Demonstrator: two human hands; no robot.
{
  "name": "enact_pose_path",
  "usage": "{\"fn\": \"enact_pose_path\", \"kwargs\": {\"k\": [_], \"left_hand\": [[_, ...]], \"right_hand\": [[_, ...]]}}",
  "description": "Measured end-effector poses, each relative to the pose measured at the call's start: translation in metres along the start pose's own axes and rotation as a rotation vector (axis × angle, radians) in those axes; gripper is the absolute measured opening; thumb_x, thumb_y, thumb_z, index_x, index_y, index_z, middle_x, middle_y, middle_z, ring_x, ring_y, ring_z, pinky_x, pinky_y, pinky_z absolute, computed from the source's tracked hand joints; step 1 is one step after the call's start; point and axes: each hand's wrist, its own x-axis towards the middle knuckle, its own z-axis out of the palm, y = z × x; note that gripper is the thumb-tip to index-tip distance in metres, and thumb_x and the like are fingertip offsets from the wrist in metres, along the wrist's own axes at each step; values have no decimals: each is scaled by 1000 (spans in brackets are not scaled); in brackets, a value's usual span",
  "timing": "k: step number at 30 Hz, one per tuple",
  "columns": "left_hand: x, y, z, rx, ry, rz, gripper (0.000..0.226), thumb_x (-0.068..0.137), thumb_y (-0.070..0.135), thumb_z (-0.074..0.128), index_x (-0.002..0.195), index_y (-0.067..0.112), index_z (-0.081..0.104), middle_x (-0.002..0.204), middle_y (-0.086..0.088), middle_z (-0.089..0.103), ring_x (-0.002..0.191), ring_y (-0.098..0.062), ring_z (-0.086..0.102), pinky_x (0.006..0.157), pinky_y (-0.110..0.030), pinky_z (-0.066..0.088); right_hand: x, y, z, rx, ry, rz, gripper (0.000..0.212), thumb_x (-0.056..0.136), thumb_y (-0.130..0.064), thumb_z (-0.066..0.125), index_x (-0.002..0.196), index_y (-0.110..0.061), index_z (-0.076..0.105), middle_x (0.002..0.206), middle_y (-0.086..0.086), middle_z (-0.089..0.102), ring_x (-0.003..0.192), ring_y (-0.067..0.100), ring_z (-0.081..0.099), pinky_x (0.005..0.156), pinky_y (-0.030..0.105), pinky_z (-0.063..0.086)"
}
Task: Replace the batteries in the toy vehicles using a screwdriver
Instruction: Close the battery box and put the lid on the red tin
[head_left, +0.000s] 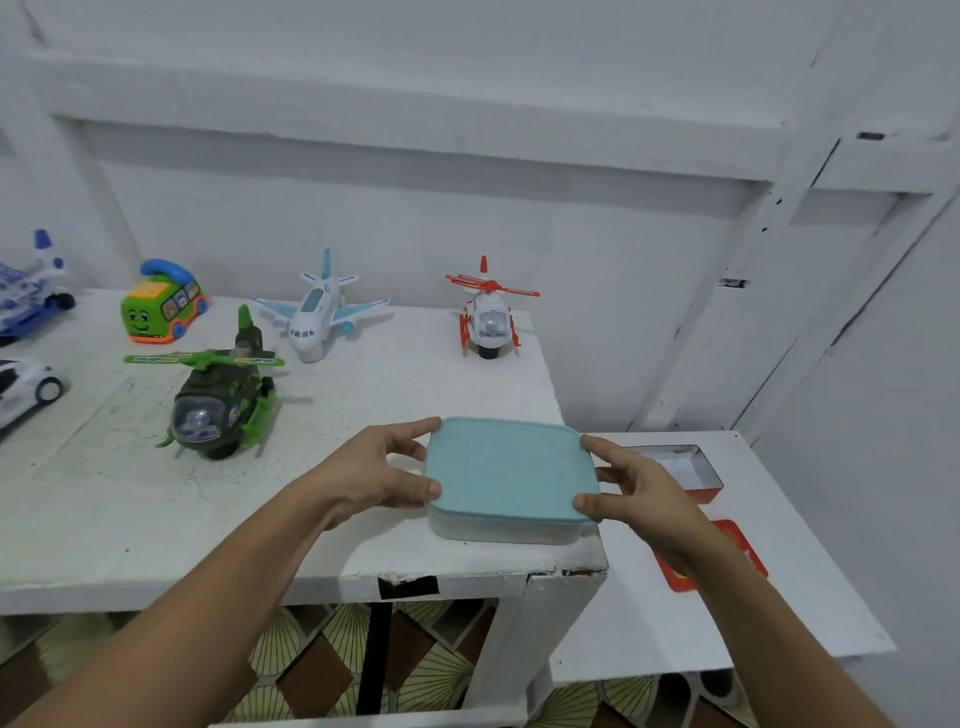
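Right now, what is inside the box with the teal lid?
The lid is on, held by left hand and right hand. Through the cloudy wall, contents cannot be made out.

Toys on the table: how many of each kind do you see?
Helicopters: 2, green helicopter and red-white helicopter
Airplane: 1
Green bus toy: 1
White car: 1
Blue-white toy, cut off: 1
Total: 6

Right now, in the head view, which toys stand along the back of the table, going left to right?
Blue-and-white toy at the left edge → green bus → white airplane → red-and-white helicopter. The green helicopter stands nearer and overlaps bus and airplane, so it is left out.
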Motion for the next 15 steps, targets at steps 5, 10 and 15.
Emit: {"fn": "enact_pose_path", "kwargs": {"k": [5, 10, 15], "left_hand": [[1, 5, -3, 23, -48, -67, 84, 71, -6, 80, 142, 28, 48, 104, -7, 57, 80, -21, 66, 73, -32, 61], [6, 6, -6, -6, -87, -143, 88, 69, -9, 80, 143, 27, 47, 77, -6, 59, 74, -22, 65, 79, -41, 61], [9, 7, -8, -18, -95, -158, 88, 70, -12, 79, 143, 26, 47, 78, -8, 60, 75, -23, 66, 77, -39, 62]], "right_hand": [[8, 3, -5, 8, -89, 41, 78, 81, -5, 75, 145, -31, 39, 122, -21, 54, 112, 3, 54, 85, 24, 54], [14, 4, -11, 47, -215, 61, 98, 73, -13, 84, 151, -29, 27, 141, -15, 46, 125, 6, 49, 84, 17, 52], [17, 6, -14, 105, -267, 84, 98, 73, -9, 81, 151, -32, 27, 137, -22, 46, 118, 7, 56, 79, 17, 53]]}}
